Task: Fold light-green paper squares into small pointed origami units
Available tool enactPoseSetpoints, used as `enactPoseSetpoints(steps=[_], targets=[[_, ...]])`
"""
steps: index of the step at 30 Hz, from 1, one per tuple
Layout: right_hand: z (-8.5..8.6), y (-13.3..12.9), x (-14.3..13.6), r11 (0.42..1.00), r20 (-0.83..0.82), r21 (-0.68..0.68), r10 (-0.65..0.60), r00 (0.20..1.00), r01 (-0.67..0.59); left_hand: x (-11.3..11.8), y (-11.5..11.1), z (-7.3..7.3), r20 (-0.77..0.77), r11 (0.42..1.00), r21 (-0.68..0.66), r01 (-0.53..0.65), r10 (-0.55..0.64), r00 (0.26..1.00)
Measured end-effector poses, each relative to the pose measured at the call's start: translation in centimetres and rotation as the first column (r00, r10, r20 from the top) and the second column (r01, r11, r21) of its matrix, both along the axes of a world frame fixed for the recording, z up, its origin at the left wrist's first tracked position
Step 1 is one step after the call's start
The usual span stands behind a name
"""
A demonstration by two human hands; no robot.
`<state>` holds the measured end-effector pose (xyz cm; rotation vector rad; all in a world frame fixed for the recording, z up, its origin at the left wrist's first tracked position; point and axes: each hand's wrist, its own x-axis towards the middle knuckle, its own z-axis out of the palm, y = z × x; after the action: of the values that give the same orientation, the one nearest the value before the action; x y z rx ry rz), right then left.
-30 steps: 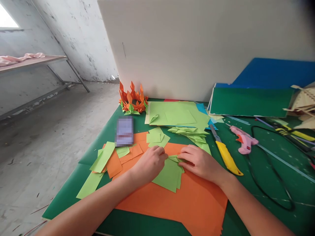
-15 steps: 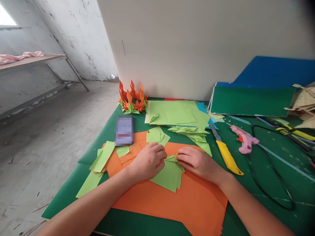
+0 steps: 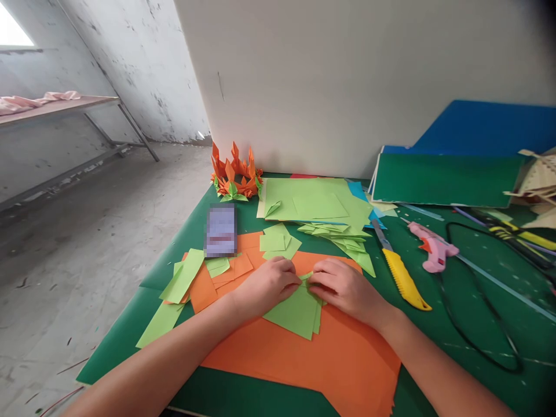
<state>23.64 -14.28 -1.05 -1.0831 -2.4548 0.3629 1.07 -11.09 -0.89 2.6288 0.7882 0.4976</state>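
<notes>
Between my fingertips is a small folded piece of green paper [image 3: 306,277], partly hidden by both hands. My left hand [image 3: 273,284] pinches its left side, and my right hand [image 3: 341,286] is closed on its right side. Just beneath them lie several green paper squares [image 3: 295,315], stacked unevenly on a large orange sheet [image 3: 269,353]. More green squares [image 3: 279,240] rest beyond my hands. A pile of folded green paper pieces [image 3: 336,231] sits past my right hand.
An orange folded-paper crown [image 3: 234,174] stands at the far left, behind a blurred phone-like object [image 3: 220,230]. On the right lie a yellow utility knife [image 3: 403,278] and a pink glue gun [image 3: 434,246] with its black cord. Green and blue boards [image 3: 447,176] lean at the back.
My hands have drawn closer together over the green squares, the left moving slightly right. The folded green piece between them has turned a little. The other things stay where they were.
</notes>
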Motion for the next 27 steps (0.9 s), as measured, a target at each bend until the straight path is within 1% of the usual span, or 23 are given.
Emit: enactPoseSetpoints(steps=[4, 6, 8, 12, 14, 20, 27], targets=[[-0.3, 0.0, -0.4, 1.0, -0.044, -0.013, -0.026, 0.999, 0.026, 0.5, 0.0, 0.0, -0.024, 0.999, 0.052, -0.014, 0.015, 1.0], [-0.3, 0.0, -0.7, 0.997, -0.07, -0.039, -0.064, 0.995, 0.061, 0.7, 0.0, -0.1, -0.015, 0.998, 0.048, -0.033, 0.033, 0.999], [-0.2, 0.1, -0.9, 0.991, -0.1, -0.088, -0.109, 0.989, 0.101, 0.9, 0.0, -0.3, 0.014, 0.998, 0.009, -0.063, 0.063, 0.998], [-0.1, 0.2, -1.1, 0.967, -0.127, -0.192, -0.192, 0.973, 0.166, 1.1, -0.1, -0.4, 0.074, 0.982, -0.116, -0.15, 0.159, 0.984], [-0.1, 0.3, -1.1, 0.956, -0.127, -0.226, -0.22, 0.967, 0.188, 1.2, -0.1, -0.3, 0.088, 0.973, -0.143, -0.179, 0.192, 0.977], [-0.3, 0.5, -1.3, 0.935, -0.113, -0.269, -0.271, 0.956, 0.233, 1.5, -0.3, -0.2, 0.069, 0.966, -0.134, -0.222, 0.232, 0.97], [0.2, 0.5, -1.4, 0.918, -0.107, -0.313, -0.29, 0.951, 0.245, 1.7, -0.6, -0.5, 0.017, 0.956, -0.121, -0.267, 0.271, 0.962]])
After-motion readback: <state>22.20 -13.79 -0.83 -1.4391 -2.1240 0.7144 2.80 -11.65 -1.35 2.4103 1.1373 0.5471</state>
